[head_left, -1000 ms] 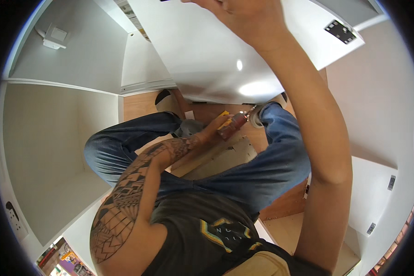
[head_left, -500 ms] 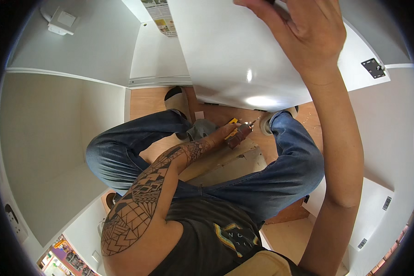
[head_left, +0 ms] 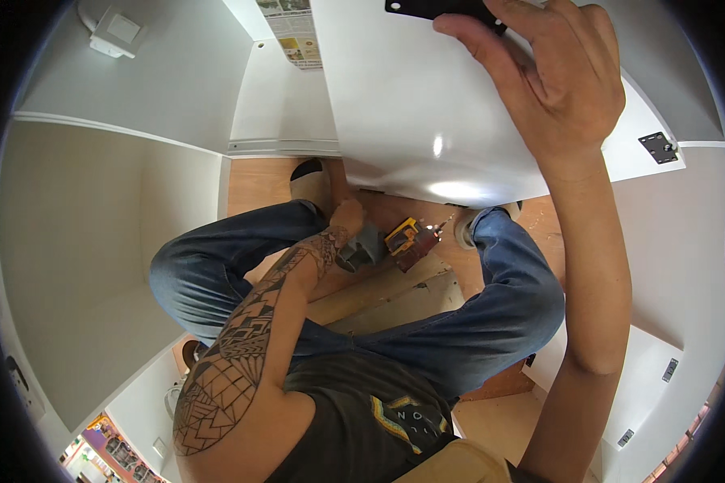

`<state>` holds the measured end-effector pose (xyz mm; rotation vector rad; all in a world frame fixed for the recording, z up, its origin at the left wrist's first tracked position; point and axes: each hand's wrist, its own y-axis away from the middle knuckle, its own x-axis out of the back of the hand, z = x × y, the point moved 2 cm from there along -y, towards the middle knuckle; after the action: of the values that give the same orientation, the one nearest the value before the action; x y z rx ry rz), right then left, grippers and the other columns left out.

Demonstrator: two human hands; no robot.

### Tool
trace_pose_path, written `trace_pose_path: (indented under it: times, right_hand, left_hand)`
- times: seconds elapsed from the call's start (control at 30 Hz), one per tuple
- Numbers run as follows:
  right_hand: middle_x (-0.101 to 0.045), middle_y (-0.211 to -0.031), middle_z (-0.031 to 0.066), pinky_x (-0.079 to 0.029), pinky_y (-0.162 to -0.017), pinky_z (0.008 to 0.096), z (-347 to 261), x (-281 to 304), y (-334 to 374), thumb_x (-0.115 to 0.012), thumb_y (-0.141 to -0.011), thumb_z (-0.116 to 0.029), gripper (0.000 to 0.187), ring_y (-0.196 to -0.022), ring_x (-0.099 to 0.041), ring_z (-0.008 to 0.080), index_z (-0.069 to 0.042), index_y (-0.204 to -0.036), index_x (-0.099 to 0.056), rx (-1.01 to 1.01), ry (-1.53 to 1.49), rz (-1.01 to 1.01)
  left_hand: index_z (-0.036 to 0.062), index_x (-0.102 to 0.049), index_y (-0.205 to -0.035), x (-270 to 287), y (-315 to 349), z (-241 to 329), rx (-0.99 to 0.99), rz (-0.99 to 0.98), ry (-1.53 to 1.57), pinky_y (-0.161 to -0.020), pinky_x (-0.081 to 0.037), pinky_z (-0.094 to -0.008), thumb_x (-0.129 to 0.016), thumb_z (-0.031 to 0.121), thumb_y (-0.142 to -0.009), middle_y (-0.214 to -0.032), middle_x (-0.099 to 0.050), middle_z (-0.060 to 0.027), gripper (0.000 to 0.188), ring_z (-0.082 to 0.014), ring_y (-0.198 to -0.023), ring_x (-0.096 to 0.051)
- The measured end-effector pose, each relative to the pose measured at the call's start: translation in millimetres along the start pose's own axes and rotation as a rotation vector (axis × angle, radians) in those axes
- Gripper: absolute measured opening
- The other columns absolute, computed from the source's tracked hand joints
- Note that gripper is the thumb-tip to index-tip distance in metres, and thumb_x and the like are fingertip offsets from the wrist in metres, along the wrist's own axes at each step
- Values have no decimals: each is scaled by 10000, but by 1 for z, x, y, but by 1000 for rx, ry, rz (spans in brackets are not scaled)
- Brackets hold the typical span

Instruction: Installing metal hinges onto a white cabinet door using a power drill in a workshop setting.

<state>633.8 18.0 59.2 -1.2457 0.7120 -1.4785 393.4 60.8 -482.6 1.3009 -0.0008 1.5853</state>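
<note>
Up at the top edge, my right hand (head_left: 568,76) grips a flat black plate with holes (head_left: 427,8) against the glossy white cabinet panel (head_left: 427,97); its thumb presses the plate's lower edge. My tattooed left arm reaches down between my knees. There my left hand (head_left: 348,216) looks closed by my left foot, and what its fingers hold, if anything, is hidden. Just beside it lies a dark grey object (head_left: 362,248) whose kind I cannot make out. A yellow and dark red power drill (head_left: 415,243) with a bit fitted rests on the floor to the right.
A black hinge plate (head_left: 658,148) is fixed at the panel's right corner. White cabinet walls (head_left: 72,241) close in on the left. A wooden board (head_left: 379,294) lies between my legs. Another white panel with black fittings (head_left: 648,378) is at right.
My left hand has left the drill and drawn back left, past the grey object to near my left foot. My right hand has come slightly lower, bringing the black plate into view.
</note>
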Motion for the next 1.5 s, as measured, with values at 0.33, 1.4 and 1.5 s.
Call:
trace_pose_path:
  times: [0.33, 1.4, 1.5]
  right_hand:
    - [-605, -763, 63, -379, -570, 322, 9, 10, 6, -904, -688, -216, 359, -625, -466, 192, -14, -916, -714, 36, 10, -23]
    - [-591, -841, 0, -536, -743, 349, -2, 24, 5, -841, -757, -298, 305, -857, -556, 207, -106, -950, -701, -144, 31, -83]
    - [-585, -838, 2, -535, -739, 353, -2, 22, 7, -838, -756, -298, 304, -861, -555, 211, -105, -944, -698, -141, 24, -80]
  left_hand:
    - [-87, -613, -1228, -5, 11, 31, 63, 390, 196, -971, -555, -512, -673, 137, -908, -1197, -653, -259, 395, -416, -1125, -674]
    - [27, -612, -1353, 519, 272, 206, -722, 429, 496, -824, -527, -267, -776, 198, -945, -1139, -678, -55, 472, -100, -892, -620]
    - [34, -656, -1295, 527, 258, 221, -732, 481, 380, -816, -511, -255, -781, 216, -943, -1077, -686, -30, 416, -102, -881, -610]
